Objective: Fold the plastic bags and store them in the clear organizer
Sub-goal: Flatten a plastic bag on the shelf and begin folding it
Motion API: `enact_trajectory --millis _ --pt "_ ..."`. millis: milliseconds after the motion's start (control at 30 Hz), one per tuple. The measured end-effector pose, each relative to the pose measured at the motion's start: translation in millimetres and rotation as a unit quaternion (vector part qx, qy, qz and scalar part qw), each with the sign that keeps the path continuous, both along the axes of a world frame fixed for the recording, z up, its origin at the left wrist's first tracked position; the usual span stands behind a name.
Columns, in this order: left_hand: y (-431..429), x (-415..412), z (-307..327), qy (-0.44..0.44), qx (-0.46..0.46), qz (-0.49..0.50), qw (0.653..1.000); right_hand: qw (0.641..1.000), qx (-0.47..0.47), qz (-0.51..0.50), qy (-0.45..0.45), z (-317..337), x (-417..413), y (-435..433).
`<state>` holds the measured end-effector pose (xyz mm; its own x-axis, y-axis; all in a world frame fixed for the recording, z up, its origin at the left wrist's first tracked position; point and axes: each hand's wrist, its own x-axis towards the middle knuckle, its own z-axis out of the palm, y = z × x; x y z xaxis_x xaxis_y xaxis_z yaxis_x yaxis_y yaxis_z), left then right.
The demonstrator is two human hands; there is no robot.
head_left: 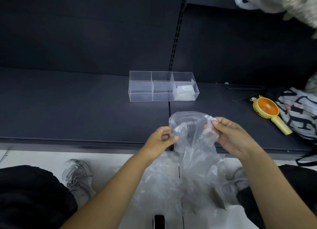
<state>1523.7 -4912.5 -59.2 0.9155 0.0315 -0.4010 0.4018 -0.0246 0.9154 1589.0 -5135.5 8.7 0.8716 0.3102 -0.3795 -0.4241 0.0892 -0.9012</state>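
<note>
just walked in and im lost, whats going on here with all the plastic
A person in front of a low dark shelf is holding up a crumpled clear plastic bag with both hands, the left hand pinching one edge and the right hand the other. It is not folded yet. More loose bags lie on the floor below. The clear organizer on the shelf has folded bags in its right-end compartment only.

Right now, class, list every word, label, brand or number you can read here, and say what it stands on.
No text can be read in full.
Patterned bag: large black letter-like marks, creased and cut off, unreadable.
Handheld fan: no label visible.
Clear organizer and plastic bag: no print visible.
</note>
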Motion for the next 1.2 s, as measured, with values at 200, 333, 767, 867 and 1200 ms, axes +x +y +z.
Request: enact_trajectory --millis 200,333,767,867,1200 --pt "-27.9 10.3 -1.3 0.070 -0.167 0.061 0.982 0.980 0.166 0.013 0.110 -8.6 -25.9 36.0" --pt "-23.9 7.1 -2.9 0.069 -0.178 0.089 0.978 0.966 0.197 -0.004 0.167 -15.9 -27.6 39.9" --pt "58.7 5.7 -14.6 -0.012 0.010 0.112 0.994 0.969 -0.198 0.016 -0.147 -31.7 1.2 2.0" --pt "60.5 4.9 -16.9 -0.012 0.005 0.121 0.993 0.974 -0.168 0.131 -0.073 -43.8 -0.6 14.1" --pt "79.8 -0.5 -15.7 0.012 0.039 0.172 0.984 0.982 -0.104 0.159 -0.003 -71.0 -7.5 15.4"
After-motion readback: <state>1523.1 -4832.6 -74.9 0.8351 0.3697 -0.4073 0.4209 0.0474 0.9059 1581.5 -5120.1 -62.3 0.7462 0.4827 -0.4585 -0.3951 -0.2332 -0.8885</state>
